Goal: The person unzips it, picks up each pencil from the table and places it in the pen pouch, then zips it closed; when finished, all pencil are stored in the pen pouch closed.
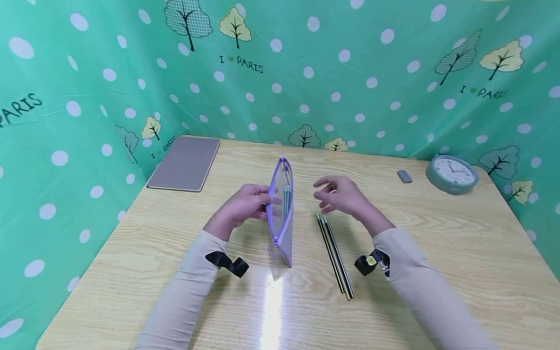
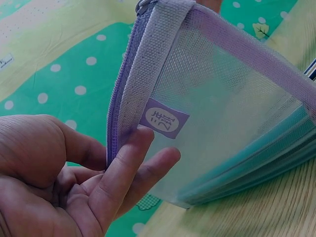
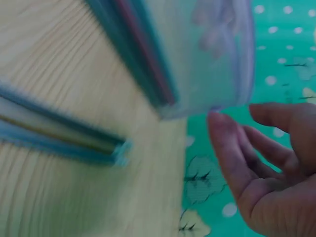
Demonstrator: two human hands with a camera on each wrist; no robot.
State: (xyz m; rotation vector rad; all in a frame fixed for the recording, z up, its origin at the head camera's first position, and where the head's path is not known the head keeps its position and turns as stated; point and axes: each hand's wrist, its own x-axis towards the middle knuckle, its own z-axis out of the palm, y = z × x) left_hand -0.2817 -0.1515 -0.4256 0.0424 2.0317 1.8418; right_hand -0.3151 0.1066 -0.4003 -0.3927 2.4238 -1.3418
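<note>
My left hand (image 1: pixel 247 205) pinches the zip edge of a see-through mesh pencil pouch (image 2: pixel 212 94) with purple trim. The pouch stands on its long side, its zip undone along the top. Inside lie green pencils (image 2: pixel 261 153), seen through the mesh in the left wrist view; a small label (image 2: pixel 164 119) sits near the fingertips. My right hand (image 1: pixel 341 194) hovers just right of the pouch, fingers loosely bent, holding nothing. Below it on the table lie dark striped pencils (image 1: pixel 335 257), side by side, their far ends near the right fingers.
A grey-brown notebook (image 1: pixel 185 163) lies at the table's back left. Toward the back right are a small grey-blue eraser-like block (image 1: pixel 404 176) and a round clock (image 1: pixel 452 174). A green dotted cloth (image 1: pixel 317 64) hangs behind the wooden table (image 1: pixel 450 252).
</note>
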